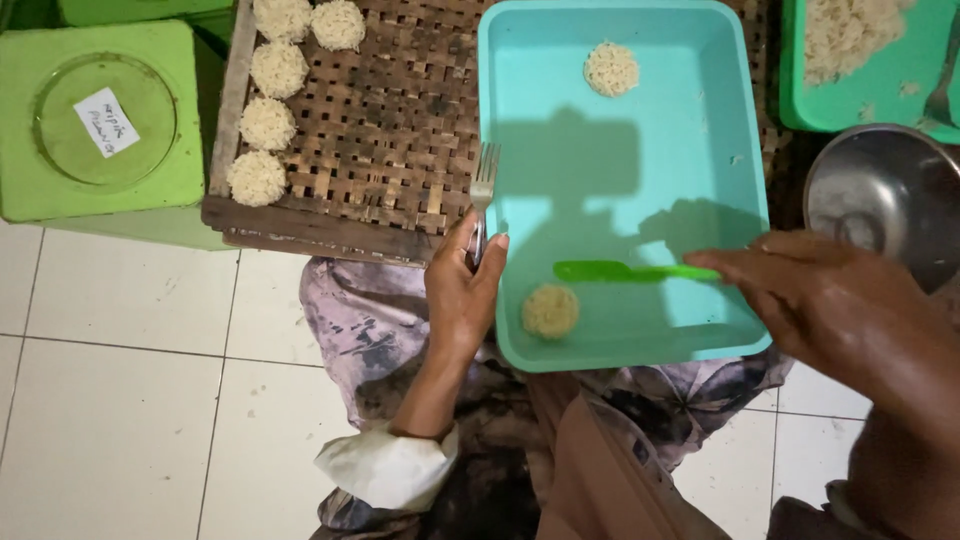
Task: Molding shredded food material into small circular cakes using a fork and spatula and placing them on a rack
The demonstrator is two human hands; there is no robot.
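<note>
Two hands work at a turquoise tray (720, 110) resting on the person's lap. At the tray's left rim, the left hand (458, 295) is closed around the handle of a metal fork (483, 190), tines pointing away over the rim. At the tray's right side, the right hand (835, 300) grips a green spatula (620, 271) whose blade lies flat on the tray floor. One round noodle nest (550, 310) sits in the tray's near corner just below the spatula, another (611, 68) near its far wall. Left of the tray, a woven bamboo rack (390, 140) carries more noodle nests (267, 124). Right of the tray stands a steel bowl (885, 195).
</note>
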